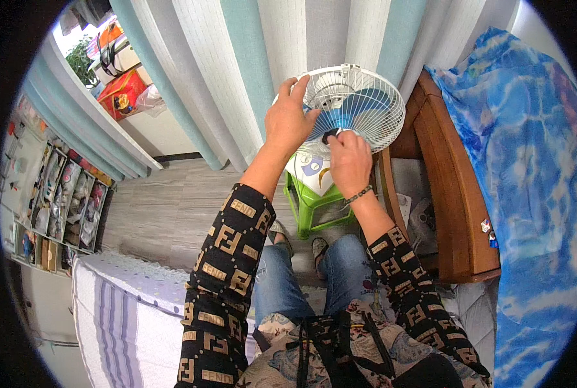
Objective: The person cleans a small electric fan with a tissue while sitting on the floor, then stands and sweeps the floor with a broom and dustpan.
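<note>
An electric fan (375,104) with a white wire guard and blue blades stands in front of me on a plastic stool (310,194). The stool has green legs and a white patterned top. My left hand (291,116) grips the guard's left rim, its fingers over the edge and the thumb towards the wires. Close to the guard's lower middle, my right hand (351,157) pinches a small black item (330,136). A bit of white shows beside it. What the item is cannot be told, as the fingers partly cover it.
Striped curtains (283,43) hang right behind the fan. A wooden headboard (434,184) with blue cloth (526,145) over it stands close on the right. At left are a bed with a pale cover (157,330) and a shelf of bagged goods (67,199). Grey plank flooring (172,208) lies between.
</note>
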`<state>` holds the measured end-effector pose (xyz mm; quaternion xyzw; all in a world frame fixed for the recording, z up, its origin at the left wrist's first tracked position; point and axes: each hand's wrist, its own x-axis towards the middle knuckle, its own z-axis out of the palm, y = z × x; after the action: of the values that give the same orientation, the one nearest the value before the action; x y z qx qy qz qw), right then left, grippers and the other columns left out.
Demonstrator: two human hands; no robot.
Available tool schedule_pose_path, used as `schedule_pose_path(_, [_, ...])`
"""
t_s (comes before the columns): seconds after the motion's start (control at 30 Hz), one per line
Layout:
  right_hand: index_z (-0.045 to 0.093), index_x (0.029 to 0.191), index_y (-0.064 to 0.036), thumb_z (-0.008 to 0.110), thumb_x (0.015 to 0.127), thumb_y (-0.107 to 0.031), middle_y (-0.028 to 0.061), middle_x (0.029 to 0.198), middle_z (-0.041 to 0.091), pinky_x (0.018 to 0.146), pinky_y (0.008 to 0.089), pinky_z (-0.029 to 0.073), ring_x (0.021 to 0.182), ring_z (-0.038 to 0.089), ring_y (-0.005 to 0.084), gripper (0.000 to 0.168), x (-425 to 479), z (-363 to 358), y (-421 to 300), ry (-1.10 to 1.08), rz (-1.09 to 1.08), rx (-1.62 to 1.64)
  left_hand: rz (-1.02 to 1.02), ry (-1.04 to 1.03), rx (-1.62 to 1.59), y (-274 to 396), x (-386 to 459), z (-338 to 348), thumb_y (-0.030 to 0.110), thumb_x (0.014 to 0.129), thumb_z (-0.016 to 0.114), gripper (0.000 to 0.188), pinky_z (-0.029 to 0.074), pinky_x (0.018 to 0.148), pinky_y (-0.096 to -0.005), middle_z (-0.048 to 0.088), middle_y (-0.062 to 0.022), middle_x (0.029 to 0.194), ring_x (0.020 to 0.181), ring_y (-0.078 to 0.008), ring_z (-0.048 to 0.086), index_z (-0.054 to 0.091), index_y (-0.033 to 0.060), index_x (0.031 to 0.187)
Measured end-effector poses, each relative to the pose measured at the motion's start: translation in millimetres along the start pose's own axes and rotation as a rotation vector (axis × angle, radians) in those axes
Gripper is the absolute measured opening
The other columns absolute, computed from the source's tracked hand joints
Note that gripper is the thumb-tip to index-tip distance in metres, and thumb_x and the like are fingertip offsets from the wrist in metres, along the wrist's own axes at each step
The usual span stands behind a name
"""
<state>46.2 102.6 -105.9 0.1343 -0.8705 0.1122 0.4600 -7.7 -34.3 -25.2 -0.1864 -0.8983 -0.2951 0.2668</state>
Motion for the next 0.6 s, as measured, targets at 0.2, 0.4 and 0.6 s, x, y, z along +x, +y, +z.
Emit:
schedule_pose_path(0.2, [0.064, 0.087, -0.005, 0.059, 0.071, -0.005, 0.0066, 0.082, 0.050, 0.068, 0.0357, 0.041, 0.077, 0.048, 0.0253, 0.016, 5.6, -0.7, 19.1, 0.035, -0.010, 0.094, -0.003, -0.008, 0.101, 7.6, 8.4, 4.5, 0.021, 0.068, 0.074, 0.059, 0.050, 0.075, -0.0396, 0.039, -0.0152, 0.133, 0.094, -0.0321, 0.059, 0.046, 0.0148, 0.119])
schedule_pose_path(0.4, [0.064, 0.094, -0.002, 0.064, 0.074, -0.004, 0.0102, 0.087, 0.055, 0.064, 0.0356, 0.045, 0.075, 0.055, 0.0274, 0.020, -16.3, 2.5, 47.5, 0.137, 0.323, 0.271, 0.010, -0.029, 0.156, 2.4, 1.9, 0.9, 0.021, 0.070, 0.072, 0.049, 0.050, 0.070, -0.0381, 0.042, -0.0097, 0.133, 0.084, -0.0278, 0.062, 0.047, 0.0178, 0.111])
schedule_pose_path(0.6, [0.064, 0.095, 0.000, 0.064, 0.081, -0.010, 0.0045, 0.082, 0.057, 0.059, 0.0290, 0.044, 0.067, 0.054, 0.0143, 0.017, -55.2, 52.7, 53.4, 0.405, 0.732, 0.710, 0.068, -0.016, 0.137, -1.5, 12.7, -1.6, 0.019, 0.069, 0.073, 0.046, 0.049, 0.069, -0.0374, 0.049, -0.0078, 0.127, 0.085, -0.0281, 0.062, 0.049, 0.0190, 0.109])
